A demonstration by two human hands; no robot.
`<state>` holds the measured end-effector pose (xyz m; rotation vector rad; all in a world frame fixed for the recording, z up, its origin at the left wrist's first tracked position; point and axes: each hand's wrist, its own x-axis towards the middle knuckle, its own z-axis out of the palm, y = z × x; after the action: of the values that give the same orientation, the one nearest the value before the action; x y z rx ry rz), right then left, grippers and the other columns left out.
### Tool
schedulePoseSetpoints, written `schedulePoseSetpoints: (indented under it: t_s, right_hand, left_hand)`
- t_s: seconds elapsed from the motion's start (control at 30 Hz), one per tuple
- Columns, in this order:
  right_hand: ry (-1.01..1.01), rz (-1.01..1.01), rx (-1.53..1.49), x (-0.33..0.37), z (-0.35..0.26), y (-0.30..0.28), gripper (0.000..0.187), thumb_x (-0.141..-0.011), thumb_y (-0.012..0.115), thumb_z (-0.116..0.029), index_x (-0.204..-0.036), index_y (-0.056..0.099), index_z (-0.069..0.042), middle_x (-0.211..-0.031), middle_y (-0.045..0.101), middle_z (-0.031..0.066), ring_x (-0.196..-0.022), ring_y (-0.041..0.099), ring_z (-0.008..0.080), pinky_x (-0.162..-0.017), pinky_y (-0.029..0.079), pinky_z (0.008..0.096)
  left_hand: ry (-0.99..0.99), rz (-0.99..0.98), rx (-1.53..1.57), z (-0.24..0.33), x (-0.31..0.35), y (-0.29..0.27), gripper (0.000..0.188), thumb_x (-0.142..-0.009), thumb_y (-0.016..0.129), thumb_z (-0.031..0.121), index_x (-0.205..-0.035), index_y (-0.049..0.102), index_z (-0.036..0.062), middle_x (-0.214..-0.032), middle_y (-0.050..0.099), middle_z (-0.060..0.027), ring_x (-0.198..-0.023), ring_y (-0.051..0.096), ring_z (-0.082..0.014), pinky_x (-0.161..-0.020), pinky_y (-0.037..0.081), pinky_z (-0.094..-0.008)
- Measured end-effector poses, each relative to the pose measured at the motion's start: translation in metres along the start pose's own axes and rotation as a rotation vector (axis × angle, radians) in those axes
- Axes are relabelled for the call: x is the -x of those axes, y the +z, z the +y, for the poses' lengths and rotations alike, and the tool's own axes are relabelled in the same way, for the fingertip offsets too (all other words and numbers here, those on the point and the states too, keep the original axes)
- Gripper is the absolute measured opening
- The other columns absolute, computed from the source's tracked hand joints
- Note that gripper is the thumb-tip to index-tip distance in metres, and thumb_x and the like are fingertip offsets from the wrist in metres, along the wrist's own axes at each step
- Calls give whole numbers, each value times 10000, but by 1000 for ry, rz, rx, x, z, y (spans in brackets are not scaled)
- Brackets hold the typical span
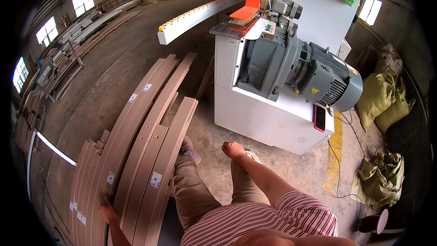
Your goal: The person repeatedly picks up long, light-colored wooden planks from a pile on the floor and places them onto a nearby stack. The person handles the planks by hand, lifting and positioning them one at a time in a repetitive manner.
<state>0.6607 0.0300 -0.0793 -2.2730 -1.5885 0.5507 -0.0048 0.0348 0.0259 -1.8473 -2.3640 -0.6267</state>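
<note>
On my left lies a stack of long brown planks (144, 155), several with small white labels and some with drilled holes. My left hand (108, 212) is at the edge of one labelled plank (112, 164), its fingers curled against that board; part of the grip is hidden. Over my right knee, my right hand (233, 149) is closed in a loose fist, with nothing visible in it. It is apart from the planks and from the white machine cabinet (259, 120) ahead.
A large grey motor (327, 75) sits on the cabinet, beside a red-cased phone (320, 117). A white roller rail (195, 16) runs off behind an orange guard (250, 4). Yellow-green sacks (380, 95) and a black cable (339, 173) are at the right. More boards (86, 34) lie far left.
</note>
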Motion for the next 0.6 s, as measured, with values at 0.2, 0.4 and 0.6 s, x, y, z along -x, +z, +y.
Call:
schedulePoseSetpoints:
  t_s: [0.2,0.4,0.6]
  right_hand:
    - [-13,3,15,0,-1,-1,313,-906,488,-355,-954,666,-101,-954,674,219,-905,649,417,-810,529,495]
    - [-13,-2,13,1,-1,-2,313,-907,488,-353,-958,667,-102,-957,675,215,-907,649,417,-813,530,491]
    - [-12,6,5,2,-2,-3,311,-905,492,-352,-955,670,-102,-959,676,210,-911,649,414,-814,531,486]
  left_hand:
    - [-31,-41,-12,2,-1,-3,406,-976,511,289,-838,655,-65,-742,632,-256,-644,631,-400,-547,447,-495]
    - [-33,-39,-42,-3,-2,2,405,-974,513,297,-858,662,-61,-763,640,-257,-675,639,-411,-563,458,-502]
    - [-53,-48,-63,-2,-1,2,405,-975,509,303,-898,678,-57,-802,650,-263,-721,648,-420,-585,477,-509]
